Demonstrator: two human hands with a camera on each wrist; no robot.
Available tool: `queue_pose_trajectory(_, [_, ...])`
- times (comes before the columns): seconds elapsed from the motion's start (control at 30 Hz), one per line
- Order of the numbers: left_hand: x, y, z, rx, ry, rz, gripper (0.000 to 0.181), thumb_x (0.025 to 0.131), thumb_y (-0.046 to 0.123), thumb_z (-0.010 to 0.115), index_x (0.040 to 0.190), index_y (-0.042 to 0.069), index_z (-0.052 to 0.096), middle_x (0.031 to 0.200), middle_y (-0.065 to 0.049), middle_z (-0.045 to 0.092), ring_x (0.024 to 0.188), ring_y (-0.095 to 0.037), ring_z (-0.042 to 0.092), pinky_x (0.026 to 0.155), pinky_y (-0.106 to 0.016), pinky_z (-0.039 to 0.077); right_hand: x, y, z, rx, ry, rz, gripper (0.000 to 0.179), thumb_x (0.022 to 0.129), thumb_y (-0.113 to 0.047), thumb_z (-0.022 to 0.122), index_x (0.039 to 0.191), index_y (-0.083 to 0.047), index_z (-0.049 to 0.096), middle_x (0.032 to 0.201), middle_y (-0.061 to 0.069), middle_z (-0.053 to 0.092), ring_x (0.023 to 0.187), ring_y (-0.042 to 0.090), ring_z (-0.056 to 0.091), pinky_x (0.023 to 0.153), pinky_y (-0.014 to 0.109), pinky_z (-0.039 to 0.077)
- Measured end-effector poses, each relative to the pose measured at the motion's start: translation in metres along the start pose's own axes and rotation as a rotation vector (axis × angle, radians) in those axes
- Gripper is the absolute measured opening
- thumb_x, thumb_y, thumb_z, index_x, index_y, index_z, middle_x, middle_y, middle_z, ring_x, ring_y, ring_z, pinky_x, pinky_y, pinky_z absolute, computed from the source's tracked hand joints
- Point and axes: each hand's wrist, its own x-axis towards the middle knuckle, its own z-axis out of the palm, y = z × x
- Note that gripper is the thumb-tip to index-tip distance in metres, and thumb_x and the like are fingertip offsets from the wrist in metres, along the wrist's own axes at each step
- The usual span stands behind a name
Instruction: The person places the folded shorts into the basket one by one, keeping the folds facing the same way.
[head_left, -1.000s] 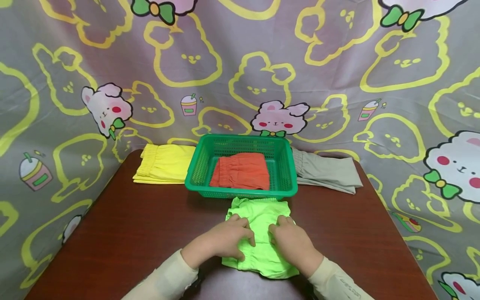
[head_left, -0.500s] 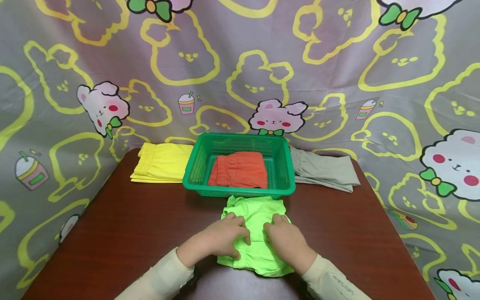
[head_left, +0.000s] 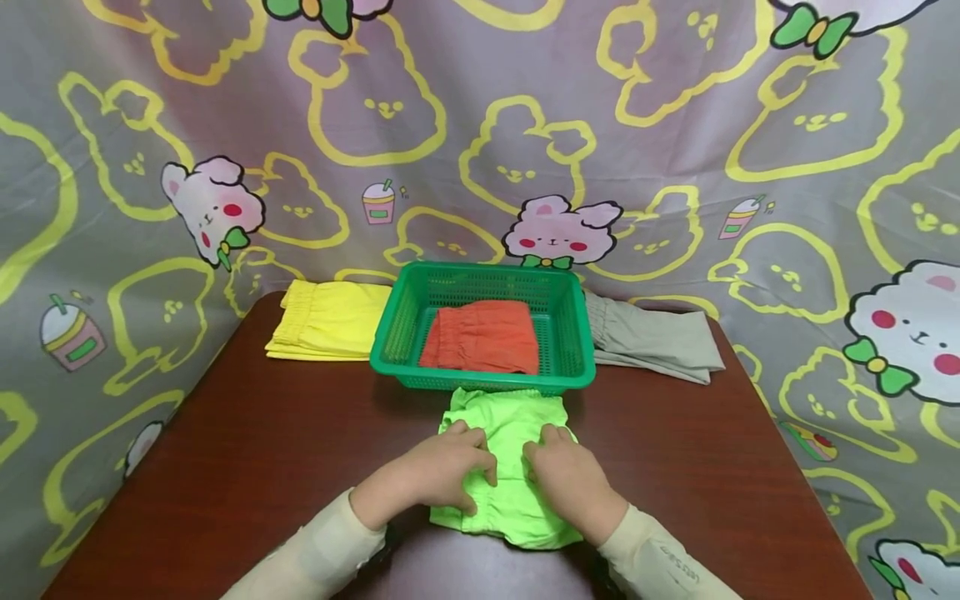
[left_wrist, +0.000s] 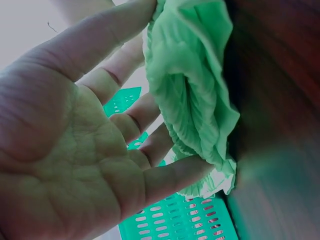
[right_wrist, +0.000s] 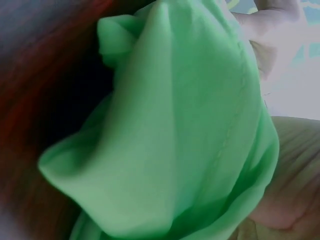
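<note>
Folded bright green shorts (head_left: 508, 467) with gathered elastic lie on the table in front of the green basket in the head view. My left hand (head_left: 450, 468) rests on their left side, fingers spread and slightly bent. On the right side my right hand (head_left: 572, 477) touches the cloth, its fingertips bent toward the middle. The left wrist view shows the left palm (left_wrist: 70, 140), with the fingertips against the bunched edge of the shorts (left_wrist: 187, 95). In the right wrist view the cloth (right_wrist: 185, 125) hides much of the right hand (right_wrist: 297, 175).
Behind the shorts stands a green perforated basket (head_left: 483, 383) holding a folded orange garment (head_left: 483, 336). A folded yellow garment (head_left: 330, 321) lies to its left and a folded grey one (head_left: 652, 337) to its right. A patterned curtain (head_left: 450, 92) hangs behind the brown table (head_left: 262, 467).
Both hands and the green shorts have shifted slightly left relative to the basket. The hands keep much the same pose on the cloth; the head view has moved a little.
</note>
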Motion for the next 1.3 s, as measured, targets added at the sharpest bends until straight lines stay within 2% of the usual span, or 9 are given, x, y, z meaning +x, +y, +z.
queue_pose_trajectory(0.17, [0.0,0.0,-0.001,-0.006,-0.001,0.001,0.04,0.065,0.034,0.095,0.099,0.036,0.074,0.101,0.013,0.054,0.092,-0.008,0.041,0.068,-0.019,0.04,0.002,0.0,-0.003,0.007,-0.011,0.011,0.022,0.077,-0.005,0.077,0.07,-0.015,0.059,0.078,0.009,0.049,0.077,0.03,0.054,0.05,0.038,0.048])
queue_pose_trajectory(0.43, [-0.003,-0.002,-0.004,0.001,-0.035,-0.032,0.04,0.066,0.035,0.096,0.099,0.037,0.075,0.103,0.013,0.055,0.094,-0.009,0.042,0.069,-0.021,0.042,0.007,-0.001,-0.003,0.047,-0.047,0.006,0.019,0.077,-0.012,0.083,0.075,-0.015,0.065,0.079,0.007,0.049,0.077,0.029,0.054,0.051,0.036,0.048])
queue_pose_trajectory(0.67, [-0.002,-0.001,-0.005,-0.024,-0.023,-0.033,0.041,0.066,0.031,0.096,0.101,0.035,0.076,0.103,0.012,0.056,0.095,-0.01,0.043,0.068,-0.021,0.042,0.009,0.005,-0.007,0.065,-0.069,-0.002,0.019,0.077,-0.016,0.086,0.077,-0.017,0.067,0.08,0.005,0.049,0.079,0.029,0.055,0.057,0.036,0.049])
queue_pose_trajectory(0.77, [-0.002,0.001,-0.003,-0.043,-0.014,-0.041,0.041,0.066,0.027,0.095,0.101,0.034,0.075,0.102,0.012,0.055,0.095,-0.01,0.043,0.068,-0.02,0.043,0.009,0.01,-0.008,0.11,-0.08,-0.026,0.017,0.077,-0.016,0.085,0.08,-0.016,0.069,0.08,0.004,0.05,0.078,0.027,0.055,0.058,0.035,0.048])
queue_pose_trajectory(0.9, [-0.004,0.003,-0.003,-0.057,-0.002,-0.04,0.042,0.065,0.025,0.095,0.101,0.032,0.075,0.103,0.01,0.056,0.098,-0.012,0.044,0.066,-0.02,0.045,0.011,0.02,-0.013,0.225,-0.148,-0.018,0.018,0.078,-0.017,0.086,0.09,-0.013,0.074,0.084,0.001,0.053,0.079,0.021,0.054,0.064,0.033,0.049])
queue_pose_trajectory(1.1, [-0.007,0.001,-0.009,-0.118,0.004,-0.033,0.033,0.076,0.02,0.088,0.105,0.027,0.076,0.112,0.007,0.061,0.106,-0.015,0.049,0.076,-0.025,0.051,0.014,0.032,-0.019,0.35,-0.231,0.009,0.022,0.079,-0.017,0.085,0.097,-0.011,0.075,0.092,0.0,0.059,0.083,0.016,0.056,0.069,0.031,0.05])
queue_pose_trajectory(1.23, [-0.005,-0.002,-0.01,-0.169,0.046,-0.05,0.024,0.083,0.017,0.083,0.105,0.024,0.078,0.116,0.005,0.063,0.112,-0.018,0.052,0.088,-0.03,0.052,0.015,0.036,-0.022,0.375,-0.243,0.022,0.022,0.08,-0.017,0.084,0.099,-0.012,0.075,0.094,0.0,0.062,0.086,0.016,0.059,0.072,0.031,0.052])
queue_pose_trajectory(1.3, [-0.004,-0.003,-0.011,-0.176,0.072,-0.066,0.022,0.084,0.021,0.083,0.105,0.023,0.077,0.114,0.005,0.064,0.112,-0.018,0.053,0.089,-0.032,0.052,0.015,0.038,-0.025,0.386,-0.25,0.041,0.021,0.081,-0.017,0.083,0.099,-0.012,0.075,0.096,0.0,0.064,0.088,0.016,0.06,0.073,0.032,0.052])
